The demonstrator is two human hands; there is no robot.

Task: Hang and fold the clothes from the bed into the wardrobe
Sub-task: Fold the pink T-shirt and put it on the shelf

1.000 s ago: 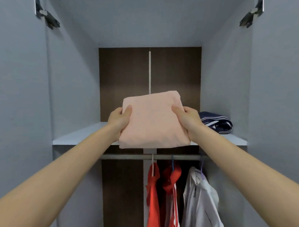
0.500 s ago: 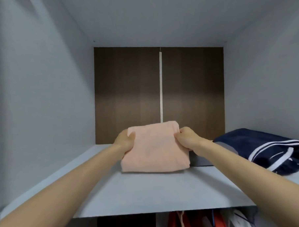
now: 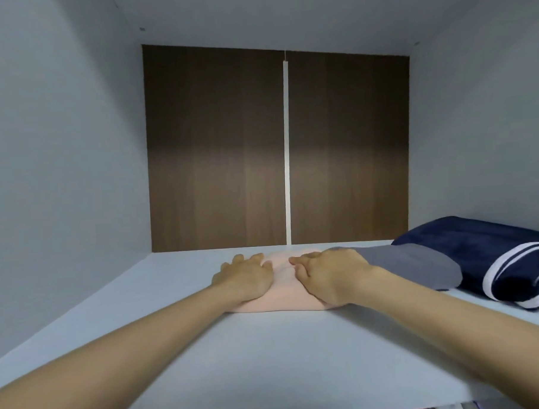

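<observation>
A folded pale pink garment (image 3: 284, 284) lies flat on the wardrobe's upper shelf (image 3: 268, 359), near the middle. My left hand (image 3: 245, 278) rests palm down on its left half with the fingers stretched forward. My right hand (image 3: 325, 276) presses flat on its right half in the same way. Most of the garment is hidden under both hands; only the strip between them and its near edge show.
A folded grey garment (image 3: 419, 265) lies right beside the pink one. A folded navy garment with white stripes (image 3: 493, 256) sits at the shelf's right side. Grey side walls and a dark wood back panel (image 3: 216, 151) enclose the shelf.
The pink garment went from held up in front of the wardrobe to lying flat on the shelf. Both hands let go of its sides and now lie flat on top.
</observation>
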